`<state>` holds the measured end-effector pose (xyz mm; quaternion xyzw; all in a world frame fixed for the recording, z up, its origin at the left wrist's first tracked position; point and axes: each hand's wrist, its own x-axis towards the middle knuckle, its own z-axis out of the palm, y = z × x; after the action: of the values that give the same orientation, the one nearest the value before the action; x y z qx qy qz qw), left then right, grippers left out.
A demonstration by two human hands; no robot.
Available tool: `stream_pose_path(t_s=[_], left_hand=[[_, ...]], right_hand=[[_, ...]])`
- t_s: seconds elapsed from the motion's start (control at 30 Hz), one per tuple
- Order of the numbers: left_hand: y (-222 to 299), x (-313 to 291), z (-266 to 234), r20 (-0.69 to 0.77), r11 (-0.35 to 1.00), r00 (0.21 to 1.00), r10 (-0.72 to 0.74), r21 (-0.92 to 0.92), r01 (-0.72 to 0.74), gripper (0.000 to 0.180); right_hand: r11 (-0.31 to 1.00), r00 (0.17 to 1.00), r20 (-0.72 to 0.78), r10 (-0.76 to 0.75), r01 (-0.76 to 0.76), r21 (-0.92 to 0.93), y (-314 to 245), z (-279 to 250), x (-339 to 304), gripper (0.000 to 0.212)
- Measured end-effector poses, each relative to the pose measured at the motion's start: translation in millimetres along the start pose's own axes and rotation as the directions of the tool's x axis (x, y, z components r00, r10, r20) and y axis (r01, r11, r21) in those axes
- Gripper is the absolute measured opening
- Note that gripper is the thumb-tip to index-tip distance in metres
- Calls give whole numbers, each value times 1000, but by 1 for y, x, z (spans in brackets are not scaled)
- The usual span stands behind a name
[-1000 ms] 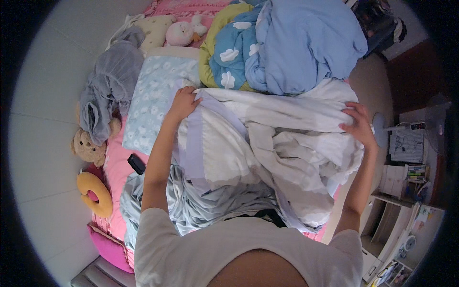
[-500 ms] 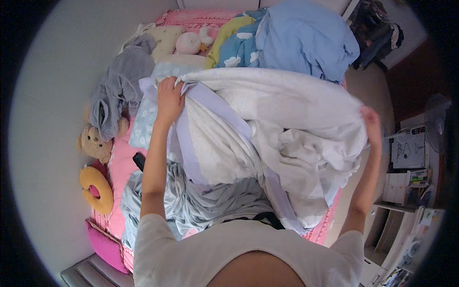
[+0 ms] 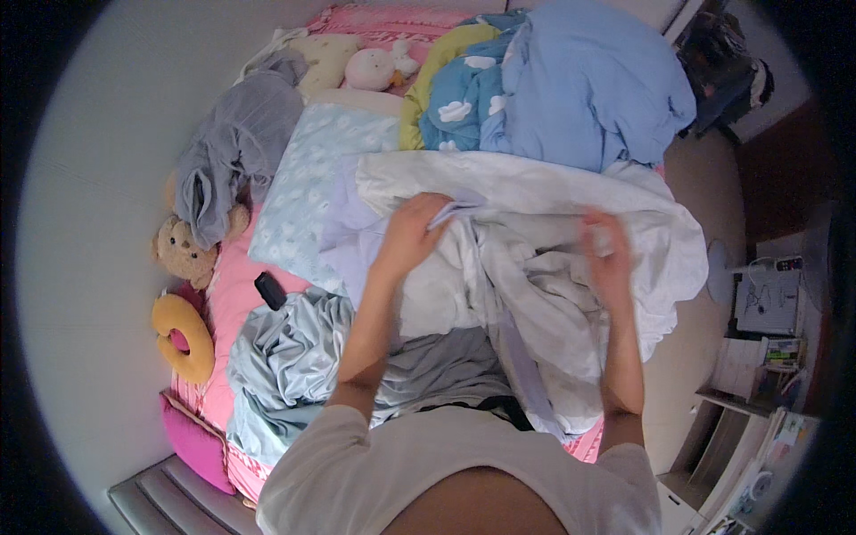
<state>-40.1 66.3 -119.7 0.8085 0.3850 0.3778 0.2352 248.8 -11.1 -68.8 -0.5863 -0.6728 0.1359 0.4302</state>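
A large white cloth, like a sheet or quilt cover with a lavender border, lies rumpled across the bed before me. My left hand is closed on a bunched fold of its lavender edge, left of the middle. Over the right half of the cloth is my right hand, smeared by motion. Whether its fingers grip any fabric cannot be made out. Beneath and nearer to me lies a crumpled grey-blue satiny cloth. A pale blue patterned pillow shows past the cloth's left edge.
Blue bedding is heaped at the far right. Along the left wall are a grey garment, a teddy bear, a yellow neck pillow and a magenta cushion. A small black object lies on the pink bed cover.
My left hand has moved right with the gathered edge, uncovering more of the pillow. My right hand has come inward from the cloth's right edge. The white cloth has sunk down.
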Motion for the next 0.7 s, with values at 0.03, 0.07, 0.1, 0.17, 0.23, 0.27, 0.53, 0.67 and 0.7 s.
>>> stream_pose_path(t_s=[0.03,0.07,0.1,0.17,0.23,0.27,0.53,0.67,0.7], left_hand=[[-5,-3,10,-12,998,998,-57,-33,56,21],[-16,-11,21,-30,991,992,-123,-59,121,21],[-29,-20,32,-48,979,981,-186,-89,181,21],[-56,-39,53,-60,951,957,-285,-139,275,23],[-70,-44,58,-37,947,953,-300,-132,293,24],[-71,-43,57,-25,928,942,-334,-182,325,24],[-92,-43,57,10,803,896,-445,-437,404,28],[-80,-38,46,81,724,844,-531,-474,501,30],[-78,-38,43,100,721,835,-541,-457,521,30]], right_hand=[[992,969,248,-17,-15,126,3,23,-9,34],[994,928,361,-94,69,80,-7,44,-12,42],[986,868,469,-161,161,40,-17,62,-15,50],[988,848,513,-131,68,140,-24,88,-30,55],[986,830,549,-100,8,167,-20,101,-43,57],[989,822,563,-86,2,149,-17,106,-48,57],[960,866,500,-33,-111,255,-2,128,-60,50],[946,852,522,31,-193,259,-4,132,-62,49],[943,846,532,33,-202,263,-4,134,-66,49]])
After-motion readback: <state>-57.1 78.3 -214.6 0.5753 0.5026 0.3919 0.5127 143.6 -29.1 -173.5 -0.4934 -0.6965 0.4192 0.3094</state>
